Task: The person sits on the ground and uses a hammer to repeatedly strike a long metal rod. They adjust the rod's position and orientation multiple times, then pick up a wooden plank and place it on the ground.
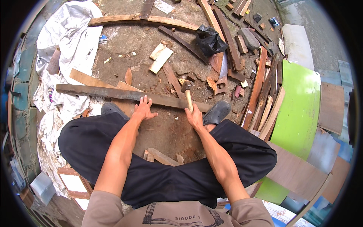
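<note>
Between two grey clogs (222, 110), I see the left hand (141, 111), fingers spread, over a long brown plank (102, 91). Right hand (194, 117) wrapped round a hammer (186, 89), head far.

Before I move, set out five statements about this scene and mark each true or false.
1. The right hand holds a hammer. True.
2. The left hand grips a saw. False: it holds no tool, and its fingers are spread at the long dark plank.
3. The black plastic bag is left of the green board. True.
4. The white sheet lies at the picture's right side. False: it lies at the left.
5. The hammer's head points away from the person. True.
</note>
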The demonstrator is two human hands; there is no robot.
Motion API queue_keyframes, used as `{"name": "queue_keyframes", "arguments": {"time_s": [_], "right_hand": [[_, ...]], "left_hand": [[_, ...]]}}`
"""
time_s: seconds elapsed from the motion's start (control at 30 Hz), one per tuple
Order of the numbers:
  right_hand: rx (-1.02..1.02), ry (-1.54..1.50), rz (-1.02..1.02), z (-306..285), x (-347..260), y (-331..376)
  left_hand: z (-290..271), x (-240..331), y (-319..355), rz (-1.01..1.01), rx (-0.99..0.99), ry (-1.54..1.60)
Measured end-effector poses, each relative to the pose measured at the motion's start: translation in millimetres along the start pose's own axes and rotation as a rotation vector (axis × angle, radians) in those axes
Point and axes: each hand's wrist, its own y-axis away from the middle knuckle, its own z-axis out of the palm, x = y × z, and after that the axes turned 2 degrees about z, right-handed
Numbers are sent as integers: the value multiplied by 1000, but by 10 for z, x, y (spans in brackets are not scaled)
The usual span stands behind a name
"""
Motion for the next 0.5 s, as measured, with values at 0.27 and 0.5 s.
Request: {"name": "queue_keyframes", "arguments": {"time_s": [0.27,0.5], "right_hand": [[52,25,-1,186,133,-5],[-29,73,90,100,27,-188]], "left_hand": [[-63,26,-17,5,-31,-1],[-63,-7,-17,-13,-65,-3]]}}
